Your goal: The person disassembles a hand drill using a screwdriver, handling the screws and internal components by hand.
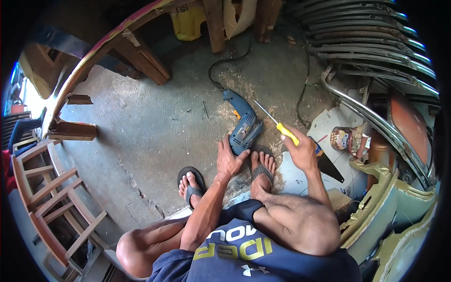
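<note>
Drill [243, 126] lain on floor [150, 131] at centre, screwdriver [277, 123] at 3 o'clock, saw [329, 164] at 4, chair frame [51, 207] at 8.

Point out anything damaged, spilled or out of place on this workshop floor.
Sawdust is scattered over the concrete floor, which has a long crack. A handsaw lies loose by the right hand, which holds a screwdriver. The left hand grips the drill.
</note>
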Available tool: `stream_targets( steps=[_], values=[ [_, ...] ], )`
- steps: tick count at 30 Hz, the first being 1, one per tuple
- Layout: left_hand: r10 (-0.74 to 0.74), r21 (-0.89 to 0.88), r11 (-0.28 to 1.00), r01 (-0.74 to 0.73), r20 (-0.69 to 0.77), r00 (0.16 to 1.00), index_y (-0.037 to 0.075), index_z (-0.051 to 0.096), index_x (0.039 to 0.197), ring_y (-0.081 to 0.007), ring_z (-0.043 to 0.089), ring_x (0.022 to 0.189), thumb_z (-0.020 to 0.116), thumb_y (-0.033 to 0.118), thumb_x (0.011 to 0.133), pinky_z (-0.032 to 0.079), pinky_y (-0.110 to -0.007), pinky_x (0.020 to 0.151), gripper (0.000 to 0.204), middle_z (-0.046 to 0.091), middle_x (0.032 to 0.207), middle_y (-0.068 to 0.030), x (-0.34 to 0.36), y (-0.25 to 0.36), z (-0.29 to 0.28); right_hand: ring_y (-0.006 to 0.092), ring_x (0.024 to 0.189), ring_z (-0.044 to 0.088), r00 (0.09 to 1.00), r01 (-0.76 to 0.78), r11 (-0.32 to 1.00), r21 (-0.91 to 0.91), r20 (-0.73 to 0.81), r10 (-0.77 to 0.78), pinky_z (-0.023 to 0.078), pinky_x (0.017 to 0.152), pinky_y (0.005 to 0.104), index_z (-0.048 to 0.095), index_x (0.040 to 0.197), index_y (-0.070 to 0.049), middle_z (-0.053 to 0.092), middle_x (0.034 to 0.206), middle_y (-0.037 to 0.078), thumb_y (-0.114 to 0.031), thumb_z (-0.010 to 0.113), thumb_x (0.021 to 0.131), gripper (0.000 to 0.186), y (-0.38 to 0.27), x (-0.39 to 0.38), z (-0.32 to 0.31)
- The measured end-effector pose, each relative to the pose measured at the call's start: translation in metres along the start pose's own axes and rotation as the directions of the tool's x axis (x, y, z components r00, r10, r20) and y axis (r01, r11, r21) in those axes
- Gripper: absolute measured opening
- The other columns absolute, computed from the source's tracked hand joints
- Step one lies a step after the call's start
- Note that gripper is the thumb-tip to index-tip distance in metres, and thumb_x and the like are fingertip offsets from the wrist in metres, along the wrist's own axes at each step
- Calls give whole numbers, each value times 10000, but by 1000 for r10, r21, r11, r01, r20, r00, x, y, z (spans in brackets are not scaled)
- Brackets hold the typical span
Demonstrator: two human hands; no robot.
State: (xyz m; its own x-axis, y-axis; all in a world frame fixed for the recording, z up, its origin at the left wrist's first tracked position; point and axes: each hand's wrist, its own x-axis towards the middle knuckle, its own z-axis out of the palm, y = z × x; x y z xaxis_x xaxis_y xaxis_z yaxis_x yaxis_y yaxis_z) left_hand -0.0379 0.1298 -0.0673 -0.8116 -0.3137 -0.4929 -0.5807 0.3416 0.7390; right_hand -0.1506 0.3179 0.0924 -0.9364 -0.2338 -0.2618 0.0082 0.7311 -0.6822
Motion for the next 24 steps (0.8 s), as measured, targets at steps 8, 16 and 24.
stream_targets(
  steps=[8, 16, 24],
  values=[
    [15, 32, 999, -15, 21, 1000, 11, 370, 1519, -443, 553, 1223, 876, 433, 734, 472, -477, 1030, 1025, 512, 1308, -260, 4, -1, -4, 210, 1004, 715, 974, -221, 960, 170, 86, 209, 540, 872, 330, 650, 1307, 14, 751, 1102, 185, -230, 678, 975, 413, 59, -17, 14],
    [76, 45, 996, -75, -14, 997, 14, 284, 1553, -468, 536, 1220, 903, 440, 711, 479, -488, 1033, 1128, 460, 1320, -272, 6, -7, 4, 342, 1042, 735, 983, -132, 988, 85, 137, 120, 569, 870, 387, 666, 1297, -56, 738, 1113, 217, -285, 656, 983, 388, 53, 1, 11],
    [78, 153, 985, -82, 37, 996, 47, 257, 1556, -480, 555, 1195, 933, 243, 633, 510, -510, 1016, 1161, 463, 1314, -258, 12, 4, -2, 113, 818, 654, 969, -206, 941, 269, 188, 159, 538, 733, 300, 671, 1216, -21, 732, 970, 100, -183, 736, 924, 341, 52, -18, 14]
  ],
)
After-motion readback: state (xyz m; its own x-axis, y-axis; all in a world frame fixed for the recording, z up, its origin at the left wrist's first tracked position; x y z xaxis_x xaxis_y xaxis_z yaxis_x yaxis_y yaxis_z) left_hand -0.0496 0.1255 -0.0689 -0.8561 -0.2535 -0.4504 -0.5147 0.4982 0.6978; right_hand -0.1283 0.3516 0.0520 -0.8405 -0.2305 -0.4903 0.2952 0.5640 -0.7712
